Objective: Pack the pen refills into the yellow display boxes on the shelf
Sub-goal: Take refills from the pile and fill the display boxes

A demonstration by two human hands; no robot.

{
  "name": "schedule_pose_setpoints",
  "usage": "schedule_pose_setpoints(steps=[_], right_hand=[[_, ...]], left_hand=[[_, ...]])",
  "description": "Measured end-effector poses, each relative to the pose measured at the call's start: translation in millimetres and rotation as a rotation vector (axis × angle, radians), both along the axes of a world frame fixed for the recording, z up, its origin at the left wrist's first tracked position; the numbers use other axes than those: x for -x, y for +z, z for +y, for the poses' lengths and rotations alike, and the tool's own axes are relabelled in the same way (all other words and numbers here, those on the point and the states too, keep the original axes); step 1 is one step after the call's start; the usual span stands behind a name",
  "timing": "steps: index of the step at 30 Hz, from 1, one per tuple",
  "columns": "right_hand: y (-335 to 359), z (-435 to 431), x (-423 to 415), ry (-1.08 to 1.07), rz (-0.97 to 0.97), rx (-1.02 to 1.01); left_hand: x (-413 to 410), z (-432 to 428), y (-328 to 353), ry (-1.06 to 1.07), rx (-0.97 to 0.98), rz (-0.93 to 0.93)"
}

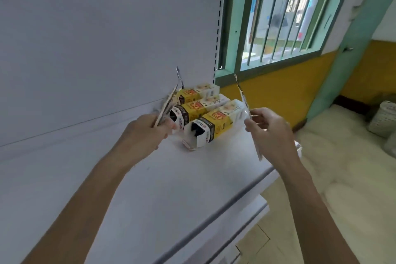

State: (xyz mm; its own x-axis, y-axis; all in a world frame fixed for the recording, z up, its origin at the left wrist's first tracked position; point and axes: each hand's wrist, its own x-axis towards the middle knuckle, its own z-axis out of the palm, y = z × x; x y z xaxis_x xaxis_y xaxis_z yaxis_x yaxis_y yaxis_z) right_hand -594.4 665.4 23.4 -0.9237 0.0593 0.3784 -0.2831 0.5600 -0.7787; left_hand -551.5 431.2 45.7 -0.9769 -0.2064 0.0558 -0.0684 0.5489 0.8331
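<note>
2 bare forearms reach up from the near edge over the white shelf point(111, 182); the left hand point(147, 133) has its fingers point(168, 127) curled tight round a bundle of pen refills point(169, 103), which fans up and away from the fist towards the back panel point(107, 38); the right hand point(271, 129) pinches a single pen refill point(246, 106) between thumb and fingers point(249, 124), gripping it near its middle, so the long thin packet stands steeply in the air, its top tilted left; between the hands, just past them, 3 yellow display boxes point(216, 122) lie side by side on the shelf, touching, their open dark ends turned towards the person; the nearest has a flap hanging open; beyond the boxes to the right is a barred window point(289, 17) in a green frame.
</note>
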Motion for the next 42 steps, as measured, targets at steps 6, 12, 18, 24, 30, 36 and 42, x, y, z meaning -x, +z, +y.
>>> schedule_pose_setpoints(steps=[6,12,18,24,30,36,42], right_hand=[[-4,-7,65,0.217,-0.036,-0.002],[8,8,121,0.481,-0.119,0.031],[56,28,145,0.791,-0.163,0.461],[100,42,142,1.185,-0.179,1.002],[120,44,137,1.354,-0.105,0.99],[85,32,124,1.242,0.116,0.272],[81,32,123,1.405,0.032,0.127]], left_hand=[[54,21,-28,0.122,0.231,-0.124],[78,44,-46,0.332,0.224,-0.142],[76,85,-15,0.474,-0.152,0.061],[66,129,20,0.612,-0.451,0.435],[64,163,42,0.63,-0.372,0.6],[62,171,40,0.687,-0.493,0.65],[44,161,34,0.751,-0.473,0.621]])
